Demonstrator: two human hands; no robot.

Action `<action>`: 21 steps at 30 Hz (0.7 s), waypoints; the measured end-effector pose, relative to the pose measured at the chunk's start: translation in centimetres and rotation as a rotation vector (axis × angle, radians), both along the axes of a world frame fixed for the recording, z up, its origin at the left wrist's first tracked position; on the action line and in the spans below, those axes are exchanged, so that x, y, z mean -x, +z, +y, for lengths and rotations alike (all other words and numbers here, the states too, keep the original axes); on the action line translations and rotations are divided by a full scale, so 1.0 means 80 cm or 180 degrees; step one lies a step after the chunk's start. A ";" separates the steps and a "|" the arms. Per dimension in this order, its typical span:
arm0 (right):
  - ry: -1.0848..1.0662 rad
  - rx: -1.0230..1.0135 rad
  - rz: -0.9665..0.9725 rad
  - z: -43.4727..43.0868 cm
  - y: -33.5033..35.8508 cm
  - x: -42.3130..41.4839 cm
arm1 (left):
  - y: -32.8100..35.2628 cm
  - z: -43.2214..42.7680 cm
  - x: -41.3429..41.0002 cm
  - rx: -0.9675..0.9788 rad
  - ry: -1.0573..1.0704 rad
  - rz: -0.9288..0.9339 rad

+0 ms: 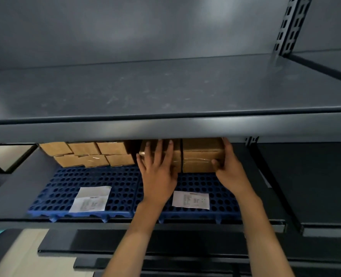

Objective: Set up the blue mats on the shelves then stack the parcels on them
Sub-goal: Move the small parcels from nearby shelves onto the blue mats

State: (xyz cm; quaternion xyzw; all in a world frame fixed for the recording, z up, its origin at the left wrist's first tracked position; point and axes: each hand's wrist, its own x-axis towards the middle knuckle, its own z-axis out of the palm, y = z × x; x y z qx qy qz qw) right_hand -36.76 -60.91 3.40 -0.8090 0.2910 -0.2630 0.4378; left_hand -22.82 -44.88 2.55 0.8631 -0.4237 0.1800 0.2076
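Two blue perforated mats (113, 182) lie side by side on the middle grey shelf (15, 188). Several small brown parcels (85, 153) are stacked in two layers at the back left of the mats. Two larger taped parcels stand at the back right. My left hand (158, 172) lies flat with spread fingers on the left one (175, 154). My right hand (228, 166) grips the right side of the right parcel (200, 154), thumb on its front. The upper shelf's edge hides the parcels' tops.
Two white paper slips (90, 198) (190, 199) lie on the mats near the front. The bare grey upper shelf (165, 86) juts out overhead. A slotted upright (289, 25) stands at the back right. Lower shelf edges (125, 250) and a tan floor show below.
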 end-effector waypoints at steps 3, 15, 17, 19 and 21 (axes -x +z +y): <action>-0.0235 0.0108 -0.0108 0.007 0.003 0.002 | -0.002 0.007 -0.009 0.0013 -0.0212 0.0044; -0.0513 0.1035 -0.0732 0.142 0.078 -0.050 | 0.043 0.111 -0.097 0.1008 -0.0753 0.0108; -0.0189 0.0994 -0.0782 0.181 0.082 -0.085 | 0.053 0.140 -0.130 0.1116 -0.0462 -0.0010; 0.0054 0.1036 -0.0802 0.213 0.085 -0.120 | 0.064 0.162 -0.158 0.1186 -0.0154 -0.0056; 0.0228 0.1133 -0.0804 0.237 0.086 -0.150 | 0.069 0.179 -0.176 0.1211 0.0007 -0.0069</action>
